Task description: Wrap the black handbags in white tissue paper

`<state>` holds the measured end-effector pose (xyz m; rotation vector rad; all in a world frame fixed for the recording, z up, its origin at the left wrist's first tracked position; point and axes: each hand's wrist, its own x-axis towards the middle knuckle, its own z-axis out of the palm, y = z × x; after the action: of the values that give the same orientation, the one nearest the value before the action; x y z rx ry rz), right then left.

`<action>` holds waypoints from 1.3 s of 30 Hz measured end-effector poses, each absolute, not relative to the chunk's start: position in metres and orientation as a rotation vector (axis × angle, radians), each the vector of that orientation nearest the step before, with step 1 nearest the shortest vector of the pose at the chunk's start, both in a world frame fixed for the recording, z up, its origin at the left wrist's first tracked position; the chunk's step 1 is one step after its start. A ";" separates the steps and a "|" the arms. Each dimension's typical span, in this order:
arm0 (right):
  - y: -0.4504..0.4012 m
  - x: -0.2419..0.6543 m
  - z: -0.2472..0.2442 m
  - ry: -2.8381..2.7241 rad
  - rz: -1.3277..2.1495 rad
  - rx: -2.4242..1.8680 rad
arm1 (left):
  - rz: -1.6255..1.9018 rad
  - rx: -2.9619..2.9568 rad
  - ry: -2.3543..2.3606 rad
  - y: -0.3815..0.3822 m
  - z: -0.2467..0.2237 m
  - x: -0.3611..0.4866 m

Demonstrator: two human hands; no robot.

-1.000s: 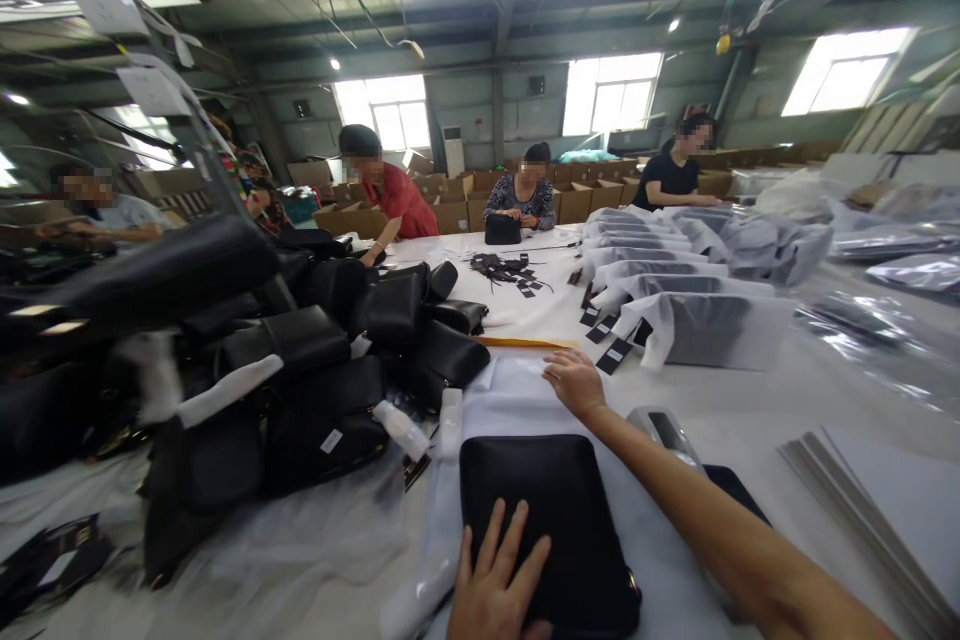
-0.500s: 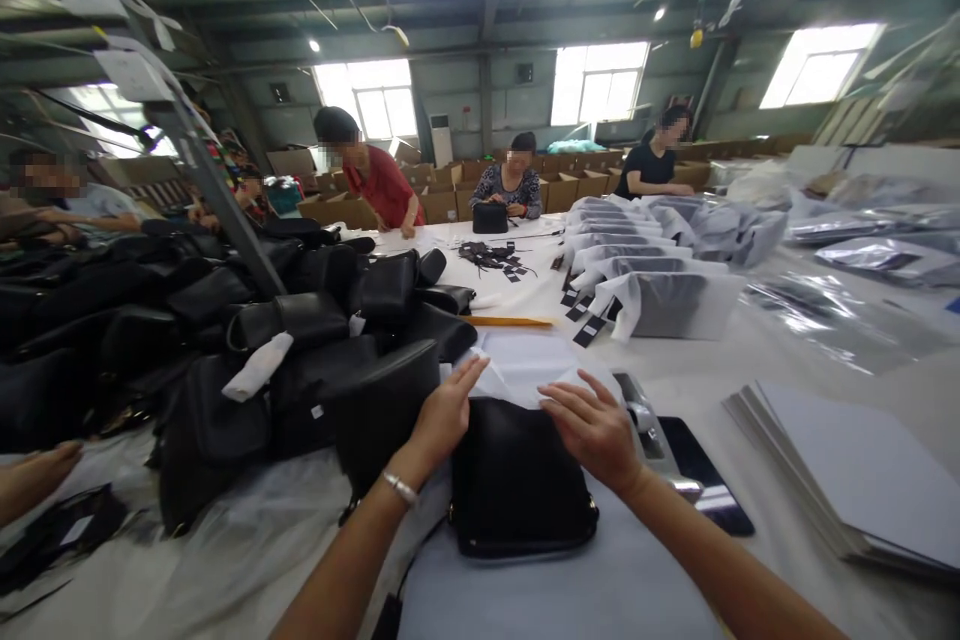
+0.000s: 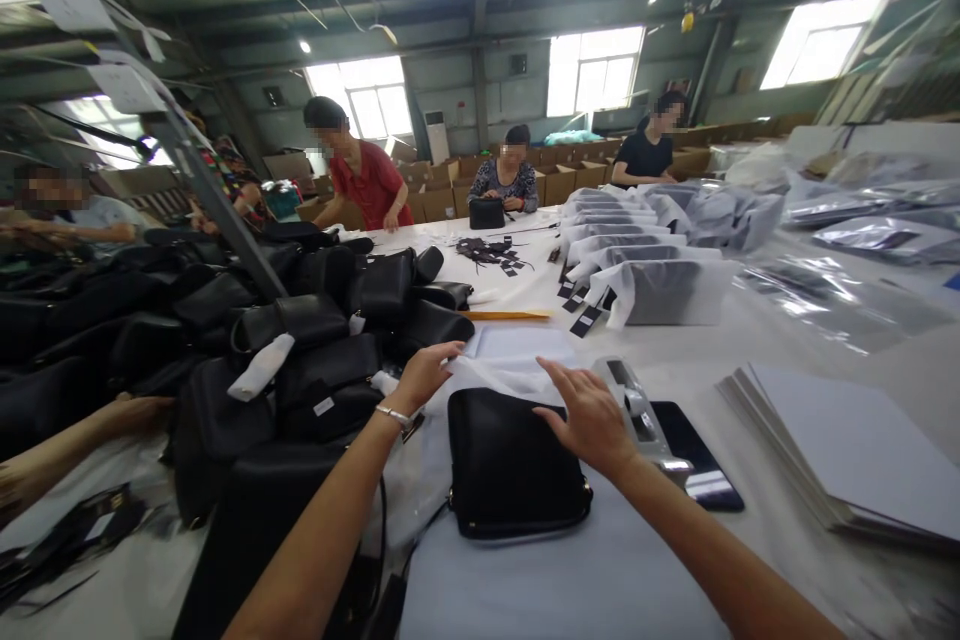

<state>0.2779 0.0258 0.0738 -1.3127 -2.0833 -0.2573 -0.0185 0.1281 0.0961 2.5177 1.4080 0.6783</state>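
Observation:
A black handbag (image 3: 514, 465) lies on white tissue paper (image 3: 555, 585) in front of me, its strap trailing off to the left. Beyond its top edge a sheet of tissue lifts in a fold (image 3: 499, 375). My left hand (image 3: 426, 380), with a bracelet at the wrist, is closed at the left corner of that fold, fingertips pinching the paper. My right hand (image 3: 592, 418) is open at the bag's upper right, fingers stretched out and thumb over the bag's top corner. Just right of it are a metal tape dispenser (image 3: 637, 410) and a dark phone (image 3: 694, 455).
Black bags (image 3: 307, 320) are heaped on the left, where another person's arm (image 3: 82, 445) reaches in. Wrapped bags (image 3: 660, 290) stand in a row ahead. Grey-white boards (image 3: 847, 450) are stacked at right, near clear plastic sleeves (image 3: 840, 295). Several people work across the table.
My left hand has moved left and slightly up from the bag's side to the tissue corner. My right hand's fingers have spread. The co-worker's arm at left reaches further in.

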 end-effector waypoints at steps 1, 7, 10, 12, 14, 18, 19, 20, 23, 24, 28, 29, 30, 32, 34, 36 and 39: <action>0.028 0.278 0.077 -2.098 -0.232 -1.342 | 0.705 2.513 1.438 0.119 0.097 -0.023; 0.029 0.283 0.086 -2.204 -0.254 -1.233 | 0.781 2.592 1.546 0.051 0.087 -0.044; 0.018 0.289 0.080 -2.200 -0.303 -1.156 | 0.812 2.657 1.545 0.022 0.079 -0.048; 0.008 0.293 0.074 -2.185 -0.332 -1.120 | 0.868 2.765 1.529 0.007 0.074 -0.052; -0.001 0.295 0.068 -2.162 -0.365 -1.094 | 0.915 2.893 1.520 -0.004 0.071 -0.055; -0.014 0.295 0.058 -2.137 -0.406 -1.071 | 0.882 3.021 1.474 -0.018 0.066 -0.059; -0.016 0.295 0.055 -2.135 -0.409 -1.070 | 0.864 3.033 1.449 -0.020 0.065 -0.059; -0.018 0.296 0.052 -2.134 -0.411 -1.067 | 0.849 3.037 1.430 -0.022 0.065 -0.057; -0.020 0.298 0.041 -2.157 -0.411 -1.050 | 0.813 3.013 1.420 -0.026 0.073 -0.048; -0.020 0.299 0.037 -2.169 -0.406 -1.045 | 0.798 3.008 1.406 -0.027 0.078 -0.042; -0.019 0.303 0.024 -2.207 -0.371 -1.038 | 0.660 3.000 1.257 -0.025 0.099 -0.005; -0.018 0.303 0.022 -2.214 -0.363 -1.040 | 0.614 2.985 1.219 -0.023 0.101 0.006; -0.017 0.304 0.021 -2.219 -0.355 -1.042 | 0.570 2.962 1.193 -0.021 0.100 0.016; -0.016 0.306 0.020 -2.232 -0.336 -1.046 | 0.486 2.905 1.178 -0.017 0.092 0.034; -0.018 0.309 0.022 -2.249 -0.305 -1.067 | 0.415 2.857 1.204 -0.017 0.075 0.045; -0.026 0.312 0.025 -2.251 -0.260 -1.109 | 0.374 2.841 1.251 -0.023 0.057 0.048; -0.055 0.317 0.032 -2.204 -0.156 -1.157 | 0.364 2.839 1.323 -0.039 0.035 0.045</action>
<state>0.3166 -0.0549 0.0321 -1.1568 -2.2035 -0.1562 0.0454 -0.0392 0.0347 2.8391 1.3227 0.3638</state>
